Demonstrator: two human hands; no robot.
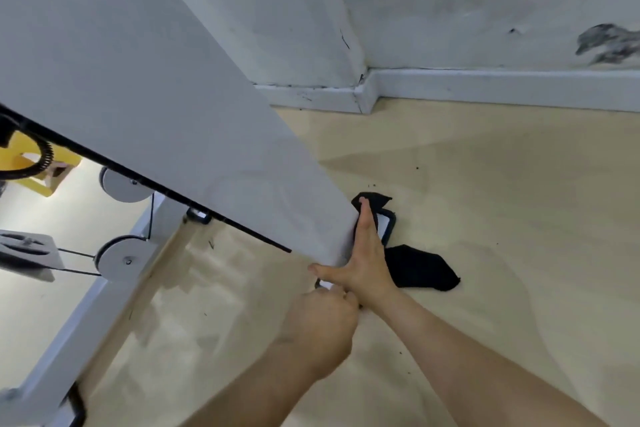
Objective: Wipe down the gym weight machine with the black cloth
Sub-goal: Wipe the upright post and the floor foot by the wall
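The weight machine's wide white panel (pixel 156 87) slants from the upper left down to its lower end near the floor. My right hand (pixel 363 253) lies flat against that lower end, fingers stretched, pressing the black cloth (pixel 420 269) onto it. Part of the cloth hangs free to the right of the hand, and a corner shows above my fingertips. My left hand (pixel 320 329) is closed in a fist just below the panel's end, beside a small white foot of the frame (pixel 325 285). Whether it grips anything is hidden.
White pulleys (pixel 124 185) with thin black cables and a white frame rail (pixel 86 315) run down the left side. A yellow part (pixel 31 163) sits at the far left. A beige floor with dark specks (pixel 485 218) spreads to the right, and a scuffed white wall with a skirting board (pixel 485 87) stands behind.
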